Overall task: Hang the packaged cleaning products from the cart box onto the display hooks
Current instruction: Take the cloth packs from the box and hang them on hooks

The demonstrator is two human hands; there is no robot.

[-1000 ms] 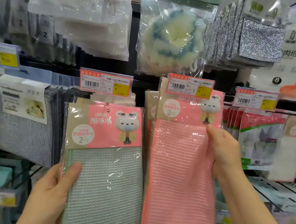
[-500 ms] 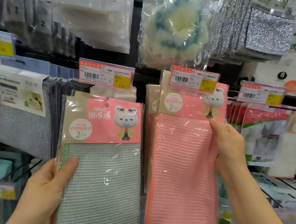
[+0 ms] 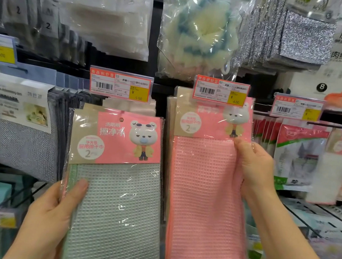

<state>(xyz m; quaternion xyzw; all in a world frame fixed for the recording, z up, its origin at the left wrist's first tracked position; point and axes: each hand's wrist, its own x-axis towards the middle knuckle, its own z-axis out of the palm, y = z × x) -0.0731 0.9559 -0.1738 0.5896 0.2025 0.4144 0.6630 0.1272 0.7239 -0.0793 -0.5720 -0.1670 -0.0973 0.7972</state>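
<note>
My left hand grips the lower left edge of a packaged grey-green waffle cloth with a pink bear header card, thumb on its front. It is held up below the price tag marked 5.50. My right hand holds the right edge of a packaged pink waffle cloth, which hangs at the front of a stack under the price tag marked 4.00. The hooks themselves are hidden behind the tags and packs. The cart box is out of view.
Grey mesh cloths hang at the left. A bagged yellow-blue bath puff and silver scouring pads hang above. More packs hang at the right, over wire shelving.
The view has tilted slightly, so the display sits lower and closer. Both hands keep their hold on the two cloth packs; the grey-green pack sits a little higher towards its tag.
</note>
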